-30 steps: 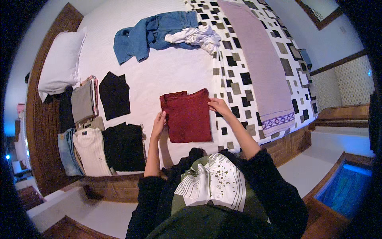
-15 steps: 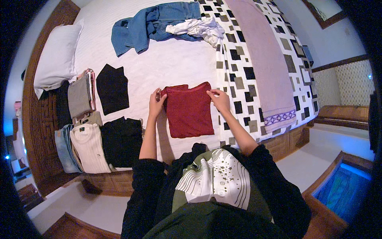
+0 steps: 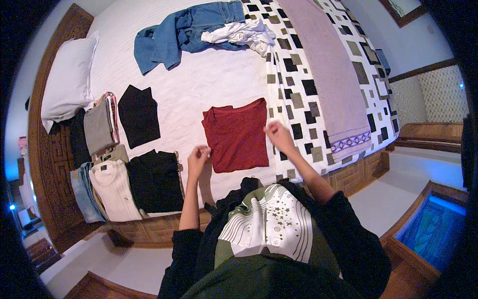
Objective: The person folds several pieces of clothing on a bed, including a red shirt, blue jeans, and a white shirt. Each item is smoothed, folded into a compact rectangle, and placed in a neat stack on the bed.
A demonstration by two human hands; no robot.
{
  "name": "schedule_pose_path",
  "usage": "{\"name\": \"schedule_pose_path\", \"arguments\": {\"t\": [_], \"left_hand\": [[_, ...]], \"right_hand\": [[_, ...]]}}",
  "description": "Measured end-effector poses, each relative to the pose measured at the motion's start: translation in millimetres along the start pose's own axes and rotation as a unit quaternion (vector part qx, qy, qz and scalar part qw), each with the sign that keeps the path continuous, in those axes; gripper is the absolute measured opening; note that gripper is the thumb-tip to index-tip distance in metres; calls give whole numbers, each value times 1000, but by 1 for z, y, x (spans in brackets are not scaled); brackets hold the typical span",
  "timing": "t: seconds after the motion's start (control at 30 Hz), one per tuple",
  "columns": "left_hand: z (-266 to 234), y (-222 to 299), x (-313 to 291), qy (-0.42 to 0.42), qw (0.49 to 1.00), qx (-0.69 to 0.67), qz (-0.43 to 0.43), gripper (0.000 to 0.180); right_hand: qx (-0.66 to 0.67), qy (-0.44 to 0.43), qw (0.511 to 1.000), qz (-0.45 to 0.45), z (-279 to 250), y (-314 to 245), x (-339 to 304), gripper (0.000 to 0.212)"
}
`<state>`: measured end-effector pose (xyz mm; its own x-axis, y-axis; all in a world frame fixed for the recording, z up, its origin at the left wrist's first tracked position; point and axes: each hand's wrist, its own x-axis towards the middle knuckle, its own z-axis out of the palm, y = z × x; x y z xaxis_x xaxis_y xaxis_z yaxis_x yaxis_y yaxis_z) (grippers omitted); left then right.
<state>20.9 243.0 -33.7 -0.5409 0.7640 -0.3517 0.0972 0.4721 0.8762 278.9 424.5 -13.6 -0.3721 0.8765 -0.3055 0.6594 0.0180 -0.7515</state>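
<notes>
A dark red knit top [image 3: 238, 138], folded into a rough square, lies on the white bedsheet in front of me. At its lower left edge, my left hand [image 3: 198, 158] is open with loosely bent fingers and nothing visible in them. My right hand [image 3: 280, 135] is just off the top's right edge, somewhat blurred, its fingers loose and apart from the cloth. The top's neckline runs along its far edge, which slants up to the right corner.
Folded clothes lie at left: black garments [image 3: 139, 117] [image 3: 155, 180], a white ribbed sweater [image 3: 113, 192], blue jeans [image 3: 85, 194] and a grey stack [image 3: 98, 127]. A pillow [image 3: 69, 82] rests by the headboard. Crumpled denim [image 3: 167, 42] and white cloth [image 3: 241, 35] lie at the far side; a patterned blanket [image 3: 308, 87] at right.
Both hands have let go of the red top's far corners and moved nearer to me along its sides. The top now lies flatter and a little wider.
</notes>
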Motion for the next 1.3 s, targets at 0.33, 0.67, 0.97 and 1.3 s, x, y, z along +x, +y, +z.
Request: {"name": "schedule_pose_path", "arguments": {"t": [0.33,0.67,0.97,1.3], "left_hand": [[4,-9,-43,2,993,-114,-33,18],[-9,-10,-59,-141,989,50,-2,25],[6,36,59,127,937,171,276,38],[-23,74,116,-103,955,209,184,22]], "right_hand": [[7,-275,960,58,5,16,-72,31],[50,-268,960,58,-20,23,-77,26],[-69,27,993,-93,-8,-8,18,37],[-93,-91,980,-148,-15,-19,106,23]]}}
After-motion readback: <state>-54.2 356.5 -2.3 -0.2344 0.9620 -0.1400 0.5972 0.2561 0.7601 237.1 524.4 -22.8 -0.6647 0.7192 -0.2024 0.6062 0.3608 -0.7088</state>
